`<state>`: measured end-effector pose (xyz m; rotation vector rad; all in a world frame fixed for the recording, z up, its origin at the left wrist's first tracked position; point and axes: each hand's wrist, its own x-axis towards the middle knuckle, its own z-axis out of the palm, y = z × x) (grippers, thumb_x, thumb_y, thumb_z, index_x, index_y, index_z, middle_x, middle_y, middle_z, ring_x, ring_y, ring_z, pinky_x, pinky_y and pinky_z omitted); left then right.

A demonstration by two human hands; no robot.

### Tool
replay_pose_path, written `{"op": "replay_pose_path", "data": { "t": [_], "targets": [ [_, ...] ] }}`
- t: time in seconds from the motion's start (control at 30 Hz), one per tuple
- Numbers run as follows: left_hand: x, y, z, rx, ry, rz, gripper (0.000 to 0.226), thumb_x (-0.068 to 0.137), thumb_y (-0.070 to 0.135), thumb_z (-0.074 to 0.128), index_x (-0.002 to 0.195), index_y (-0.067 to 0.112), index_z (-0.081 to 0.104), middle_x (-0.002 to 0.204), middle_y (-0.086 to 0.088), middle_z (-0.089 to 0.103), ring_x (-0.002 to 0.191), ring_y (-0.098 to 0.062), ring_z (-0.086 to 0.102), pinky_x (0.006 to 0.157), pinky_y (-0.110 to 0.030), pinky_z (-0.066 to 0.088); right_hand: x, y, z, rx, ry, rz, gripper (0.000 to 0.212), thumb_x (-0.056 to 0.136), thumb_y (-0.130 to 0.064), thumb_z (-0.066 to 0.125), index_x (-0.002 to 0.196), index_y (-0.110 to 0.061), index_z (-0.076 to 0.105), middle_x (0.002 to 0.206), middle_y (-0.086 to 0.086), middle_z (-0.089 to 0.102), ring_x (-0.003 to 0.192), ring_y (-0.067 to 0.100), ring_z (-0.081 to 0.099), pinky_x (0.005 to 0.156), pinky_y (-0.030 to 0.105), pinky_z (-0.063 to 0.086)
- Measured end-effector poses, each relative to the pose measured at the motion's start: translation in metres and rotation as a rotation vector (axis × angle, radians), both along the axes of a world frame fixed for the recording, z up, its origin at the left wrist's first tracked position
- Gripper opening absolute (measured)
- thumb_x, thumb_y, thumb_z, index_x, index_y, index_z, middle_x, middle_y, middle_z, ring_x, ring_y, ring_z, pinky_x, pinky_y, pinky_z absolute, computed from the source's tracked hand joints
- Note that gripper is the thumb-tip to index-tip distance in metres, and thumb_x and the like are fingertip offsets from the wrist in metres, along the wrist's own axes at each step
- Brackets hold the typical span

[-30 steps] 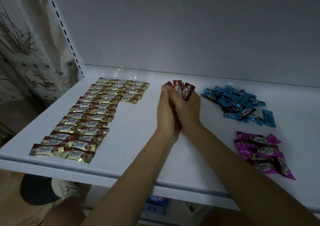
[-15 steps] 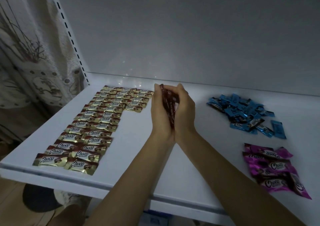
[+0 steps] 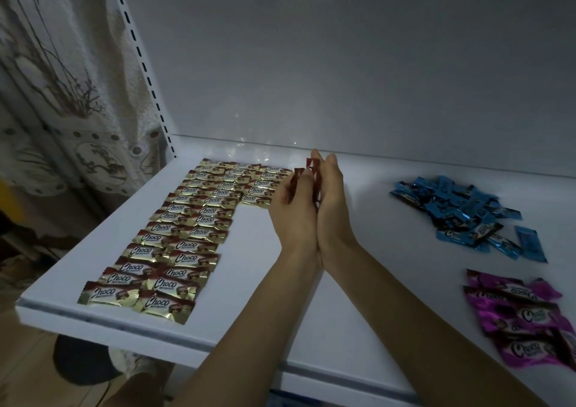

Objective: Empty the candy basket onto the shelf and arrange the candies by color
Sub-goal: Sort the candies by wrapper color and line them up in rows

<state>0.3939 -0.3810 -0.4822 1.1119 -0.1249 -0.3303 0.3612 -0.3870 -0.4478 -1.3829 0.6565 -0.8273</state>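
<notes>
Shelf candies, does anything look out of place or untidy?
Yes. The gold candies lie in neat rows, but the blue candies are a jumbled heap, one blue candy lying beside its right edge, and the magenta candies overlap unevenly.

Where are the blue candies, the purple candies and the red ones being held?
blue candies (image 3: 461, 207): head view, middle of the loose pile.
purple candies (image 3: 523, 316): head view, a wrapper in the heap's middle.
red candies (image 3: 316, 185): head view, wrapper edges showing mid-bundle.
</notes>
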Motion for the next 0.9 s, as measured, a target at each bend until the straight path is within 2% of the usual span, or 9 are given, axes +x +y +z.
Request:
{"op": "replay_pose_path", "data": {
  "t": [0.03, 0.07, 0.2, 0.3, 0.4, 0.47, 0.63, 0.77, 0.9],
  "targets": [
    [-0.003, 0.002, 0.004, -0.004, -0.018, -0.003, 0.014, 0.094, 0.019, 0.059, 0.092, 0.012, 0.072, 0.086, -0.007, 0.073, 0.083, -0.021, 0.071, 0.081, -0.043, 0.058, -0.002, 0.000, 0.002, 0.157, -0.124, 0.057, 0.043, 0.100, -0.041, 0.032, 0.135, -0.020, 0.047, 0.138, 0.011, 0.049, 0.128, 0.027, 0.044, 0.113, 0.044, 0.030],
    [-0.004, 0.004, 0.005, -0.016, 0.017, -0.018, 0.014, 0.094, 0.017, 0.059, 0.094, 0.010, 0.071, 0.085, -0.007, 0.073, 0.080, -0.018, 0.071, 0.078, -0.037, 0.058, -0.004, -0.002, 0.001, 0.135, -0.097, 0.066, 0.042, 0.102, -0.034, 0.032, 0.135, -0.014, 0.048, 0.135, 0.008, 0.052, 0.125, 0.024, 0.048, 0.111, 0.037, 0.034],
    [-0.005, 0.011, 0.008, -0.084, 0.247, -0.079, 0.013, 0.093, 0.022, 0.061, 0.091, 0.010, 0.067, 0.077, -0.007, 0.070, 0.064, -0.019, 0.066, 0.058, -0.027, 0.054, -0.003, -0.011, -0.011, 0.137, -0.072, 0.180, 0.033, 0.099, -0.040, 0.038, 0.119, -0.027, 0.061, 0.122, 0.000, 0.063, 0.112, 0.012, 0.059, 0.096, 0.028, 0.046],
    [0.004, 0.016, 0.005, -0.031, 0.211, -0.086, 0.012, 0.092, 0.026, 0.061, 0.086, 0.017, 0.060, 0.060, 0.000, 0.049, 0.044, -0.010, 0.042, 0.037, -0.017, 0.031, -0.020, -0.032, -0.020, -0.273, 0.145, 0.078, 0.019, 0.095, -0.029, 0.052, 0.109, -0.024, 0.063, 0.104, -0.010, 0.067, 0.094, -0.002, 0.061, 0.078, 0.022, 0.044],
    [0.014, 0.022, -0.001, 0.049, 0.045, -0.059, 0.014, 0.091, 0.024, 0.064, 0.079, 0.020, 0.058, 0.053, 0.006, 0.047, 0.044, -0.009, 0.040, 0.039, -0.019, 0.026, -0.043, -0.060, -0.042, -0.827, 0.616, 0.089, 0.033, 0.084, -0.044, 0.064, 0.110, -0.025, 0.057, 0.099, -0.012, 0.059, 0.092, 0.007, 0.056, 0.083, 0.029, 0.043],
    [0.015, 0.024, -0.005, 0.054, -0.019, -0.077, 0.015, 0.092, 0.022, 0.063, 0.078, 0.021, 0.058, 0.050, 0.008, 0.046, 0.044, -0.009, 0.039, 0.040, -0.021, 0.026, -0.055, -0.066, -0.045, -0.955, 0.872, 0.166, 0.042, 0.080, -0.051, 0.064, 0.114, -0.026, 0.056, 0.105, -0.008, 0.057, 0.098, 0.013, 0.054, 0.087, 0.033, 0.044],
    [0.011, 0.029, -0.006, 0.025, -0.029, -0.095, 0.016, 0.093, 0.020, 0.061, 0.077, 0.021, 0.056, 0.050, 0.009, 0.045, 0.043, -0.009, 0.038, 0.040, -0.020, 0.024, -0.054, -0.063, -0.043, -1.008, 0.705, 0.157, 0.024, 0.093, -0.019, 0.054, 0.115, -0.021, 0.063, 0.100, 0.002, 0.070, 0.088, 0.019, 0.063, 0.082, 0.033, 0.051],
    [0.011, 0.031, -0.005, -0.004, -0.013, -0.104, 0.018, 0.093, 0.020, 0.061, 0.076, 0.022, 0.056, 0.050, 0.009, 0.046, 0.043, -0.008, 0.037, 0.038, -0.018, 0.024, -0.043, -0.076, -0.045, -0.713, 0.542, 0.194, 0.022, 0.091, -0.010, 0.053, 0.102, -0.019, 0.070, 0.090, -0.002, 0.070, 0.079, 0.014, 0.066, 0.072, 0.021, 0.051],
    [0.009, 0.031, -0.006, -0.029, -0.042, -0.103, 0.019, 0.093, 0.016, 0.060, 0.075, 0.021, 0.057, 0.050, 0.006, 0.041, 0.044, -0.010, 0.033, 0.037, -0.018, 0.024, -0.039, -0.082, -0.059, -0.762, 0.560, 0.175, 0.028, 0.095, -0.004, 0.046, 0.107, -0.014, 0.069, 0.109, 0.004, 0.065, 0.101, 0.016, 0.058, 0.090, 0.023, 0.044]
  ]
}}
